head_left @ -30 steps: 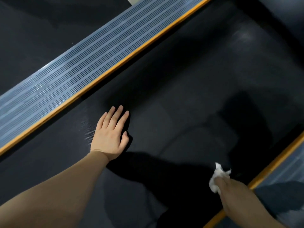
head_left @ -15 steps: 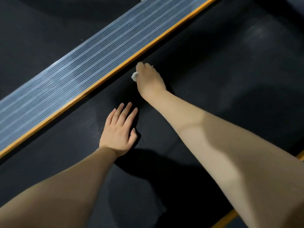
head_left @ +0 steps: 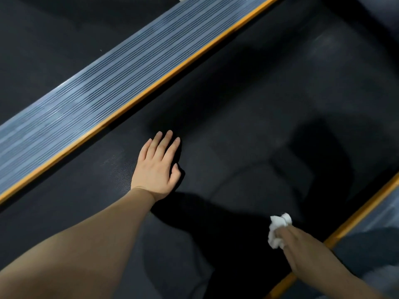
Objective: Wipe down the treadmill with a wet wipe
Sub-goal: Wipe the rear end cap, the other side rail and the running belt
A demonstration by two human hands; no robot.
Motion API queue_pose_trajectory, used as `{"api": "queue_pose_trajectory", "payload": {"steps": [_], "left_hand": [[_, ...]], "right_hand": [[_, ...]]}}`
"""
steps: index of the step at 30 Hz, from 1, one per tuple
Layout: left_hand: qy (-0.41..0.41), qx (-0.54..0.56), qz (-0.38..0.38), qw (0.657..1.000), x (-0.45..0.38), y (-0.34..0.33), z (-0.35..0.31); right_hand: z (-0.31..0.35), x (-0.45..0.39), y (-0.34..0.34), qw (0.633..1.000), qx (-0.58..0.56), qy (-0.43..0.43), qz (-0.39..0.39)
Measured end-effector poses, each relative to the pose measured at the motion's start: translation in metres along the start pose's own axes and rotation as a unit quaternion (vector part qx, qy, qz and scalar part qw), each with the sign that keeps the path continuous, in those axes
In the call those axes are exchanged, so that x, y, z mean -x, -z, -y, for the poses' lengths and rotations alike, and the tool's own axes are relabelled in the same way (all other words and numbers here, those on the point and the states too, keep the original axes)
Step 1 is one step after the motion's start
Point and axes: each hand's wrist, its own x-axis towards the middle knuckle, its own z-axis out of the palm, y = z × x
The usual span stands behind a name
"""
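We look down on the treadmill's wide black running belt [head_left: 248, 117], a matte rubber surface with a fine dotted grain that shows best just left of our left wrist. Our left hand [head_left: 156, 169] lies flat on this belt, palm down, fingers straight and close together, the thumb tucked alongside; it holds nothing. Its bare forearm runs down to the lower left corner.

Our right hand [head_left: 302, 240] sits low on the right, close to the belt's near edge. Its fingers curl around a crumpled white wet wipe [head_left: 277, 230], a soft bunched wad that sticks out past the fingertips and is held down toward the belt; we cannot tell whether it actually touches the rubber. The two hands are well apart.

Along the far side of the belt runs a long grey-blue side rail with fine lengthwise ribs [head_left: 103, 98], its surface faintly shiny, bordered on the belt side by a narrow orange trim strip [head_left: 172, 72]. A matching orange strip [head_left: 356, 214] and a patch of ribbed grey rail [head_left: 380, 221] edge the belt at lower right, just beside our right hand. Soft dark shadows of our arms and body fall across the belt between the hands.
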Motion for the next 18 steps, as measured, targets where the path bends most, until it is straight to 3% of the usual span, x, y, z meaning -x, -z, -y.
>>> {"api": "queue_pose_trajectory", "payload": {"steps": [4,6,9,12,15,18], "left_hand": [[-0.002,-0.004,-0.003,1.000,0.000,0.000,-0.001],[-0.004,-0.008,-0.005,1.000,0.000,-0.001,0.000],[-0.007,-0.012,-0.006,1.000,0.000,-0.002,0.002],[-0.004,-0.009,-0.009,1.000,0.000,-0.004,0.002],[-0.003,-0.002,-0.008,1.000,0.000,-0.003,0.003],[-0.001,0.000,0.000,1.000,0.002,-0.002,0.002]], "right_hand": [[0.014,-0.072,0.040,0.989,0.007,0.127,-0.076],[0.038,-0.137,0.081,0.984,-0.020,0.149,-0.092],[0.075,-0.251,0.146,0.987,-0.036,0.081,-0.130],[0.106,-0.332,0.193,0.987,0.019,-0.001,-0.157],[0.099,-0.324,0.177,0.980,0.069,0.039,-0.181],[0.071,-0.234,0.124,0.981,-0.008,0.098,-0.168]]}}
